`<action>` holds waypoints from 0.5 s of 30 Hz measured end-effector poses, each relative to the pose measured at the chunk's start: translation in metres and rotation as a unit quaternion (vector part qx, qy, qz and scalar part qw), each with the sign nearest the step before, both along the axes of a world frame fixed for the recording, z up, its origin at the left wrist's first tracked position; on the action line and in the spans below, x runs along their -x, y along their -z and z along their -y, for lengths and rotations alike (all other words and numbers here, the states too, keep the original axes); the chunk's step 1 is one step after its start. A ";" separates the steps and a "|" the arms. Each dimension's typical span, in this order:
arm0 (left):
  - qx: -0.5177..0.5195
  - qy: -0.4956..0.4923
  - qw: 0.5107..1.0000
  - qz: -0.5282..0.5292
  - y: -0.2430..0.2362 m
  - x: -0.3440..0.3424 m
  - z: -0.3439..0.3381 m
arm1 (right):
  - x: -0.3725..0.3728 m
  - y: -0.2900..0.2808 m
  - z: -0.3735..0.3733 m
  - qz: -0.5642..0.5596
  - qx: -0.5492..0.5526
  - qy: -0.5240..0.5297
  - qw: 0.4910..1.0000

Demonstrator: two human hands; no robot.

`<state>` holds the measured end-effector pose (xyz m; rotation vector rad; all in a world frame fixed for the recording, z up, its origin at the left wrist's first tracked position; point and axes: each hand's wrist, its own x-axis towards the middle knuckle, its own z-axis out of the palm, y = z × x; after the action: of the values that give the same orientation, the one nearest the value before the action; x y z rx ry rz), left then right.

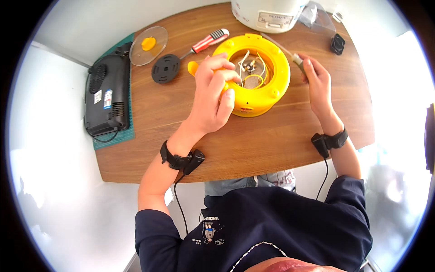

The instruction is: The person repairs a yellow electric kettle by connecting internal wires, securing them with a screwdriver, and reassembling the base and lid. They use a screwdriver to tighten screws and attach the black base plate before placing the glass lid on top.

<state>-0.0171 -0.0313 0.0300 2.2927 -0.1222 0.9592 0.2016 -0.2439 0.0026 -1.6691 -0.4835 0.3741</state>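
Observation:
A round yellow appliance housing [282, 75] lies on the wooden table with its open underside up. White and yellow wires [254, 80] and a small metal part show inside it. My left hand [210, 97] grips the left side of the housing, fingers over the rim and thumb on the outer wall. A yellow handle [193, 68] sticks out beyond that hand. To the right of the housing, my right hand [318, 81] is closed around the handle of a screwdriver [297, 59]. Its long thin shaft points up and left, past the housing's far right side.
A red and white screwdriver [204, 43] and a slotted black disc [166, 69] lie left of the housing. A clear lid [156, 37] with a yellow knob overlaps the green mat by a black appliance [105, 93]. A white cooker [267, 16], plastic bag [319, 20] and coiled black cord [337, 44] sit behind.

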 end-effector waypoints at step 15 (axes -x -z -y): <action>-0.120 -0.012 0.992 -0.047 -0.045 0.022 -0.023 | -0.002 0.009 0.001 0.346 0.074 -0.064 0.933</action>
<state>-0.0396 -0.0086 0.0749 2.5615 -0.1784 0.8868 0.2037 -0.2448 -0.0068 -1.9025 -1.1125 -0.1086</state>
